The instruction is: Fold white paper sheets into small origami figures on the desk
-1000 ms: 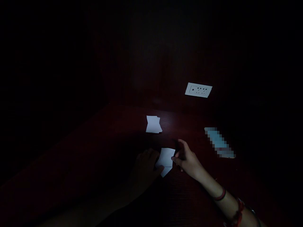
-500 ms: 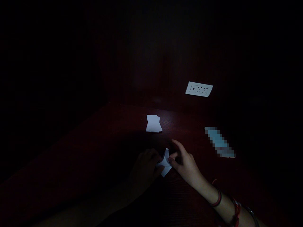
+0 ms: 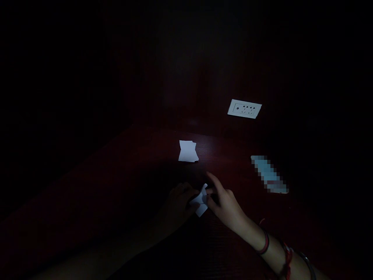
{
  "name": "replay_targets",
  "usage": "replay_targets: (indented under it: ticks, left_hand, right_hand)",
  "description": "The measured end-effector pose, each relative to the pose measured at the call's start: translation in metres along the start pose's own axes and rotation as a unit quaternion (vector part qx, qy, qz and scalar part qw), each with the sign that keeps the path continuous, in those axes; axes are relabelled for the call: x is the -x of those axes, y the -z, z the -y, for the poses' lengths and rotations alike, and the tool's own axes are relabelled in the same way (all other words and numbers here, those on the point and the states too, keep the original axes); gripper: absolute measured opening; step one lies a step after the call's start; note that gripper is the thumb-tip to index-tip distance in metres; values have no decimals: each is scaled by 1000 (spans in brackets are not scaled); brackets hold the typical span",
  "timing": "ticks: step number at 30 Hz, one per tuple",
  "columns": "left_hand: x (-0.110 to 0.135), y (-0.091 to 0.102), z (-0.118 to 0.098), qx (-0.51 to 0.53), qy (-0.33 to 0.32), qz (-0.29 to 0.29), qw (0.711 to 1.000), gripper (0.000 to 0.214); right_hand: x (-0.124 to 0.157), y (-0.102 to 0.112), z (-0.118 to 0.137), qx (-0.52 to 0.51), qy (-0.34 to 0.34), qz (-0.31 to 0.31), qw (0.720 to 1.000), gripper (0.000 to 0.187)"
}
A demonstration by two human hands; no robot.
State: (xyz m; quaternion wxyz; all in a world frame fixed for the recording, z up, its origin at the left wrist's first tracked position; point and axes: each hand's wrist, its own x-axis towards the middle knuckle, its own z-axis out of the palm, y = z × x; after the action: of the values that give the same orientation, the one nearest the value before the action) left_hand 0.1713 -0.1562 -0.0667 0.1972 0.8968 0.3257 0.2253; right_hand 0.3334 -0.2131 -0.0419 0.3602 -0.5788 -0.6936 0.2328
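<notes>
The scene is very dark. A small white piece of paper [image 3: 201, 201] lies on the dark red table [image 3: 122, 186], partly folded up between my hands. My left hand [image 3: 177, 205] is in shadow and presses on the paper's left side with curled fingers. My right hand [image 3: 225, 202] pinches the paper's right edge, its index finger stretched out above the fold. Red bracelets circle my right wrist.
A second white folded paper [image 3: 188, 151] lies farther back on the table. A white wall socket plate [image 3: 244, 108] sits on the dark panel behind. A pale blurred flat object [image 3: 269, 174] lies to the right.
The paper lay flat a second ago; my right hand has lifted its right side and folded it leftward, so it now looks smaller and crumpled between both hands.
</notes>
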Motion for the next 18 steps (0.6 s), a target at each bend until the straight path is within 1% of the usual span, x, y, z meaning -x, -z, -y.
replay_targets:
  ticks: [5,8,14,18]
  left_hand:
    - [-1,1,0,18,5,4,1000,24]
    - [-1,2,-2,8,2,4,1000,23]
    - [1,4,-4,-38,-34,-3,999,17]
    - [2,5,1,-38,-65,18,997,17]
  right_hand:
    - [-1,1,1,-5,3,9,1000,63]
    - [-1,1,0,-5,3,13,1000,63]
    - [1,1,-1,-5,11,20,1000,65]
    - [2,3,1,20,27,34,999,64]
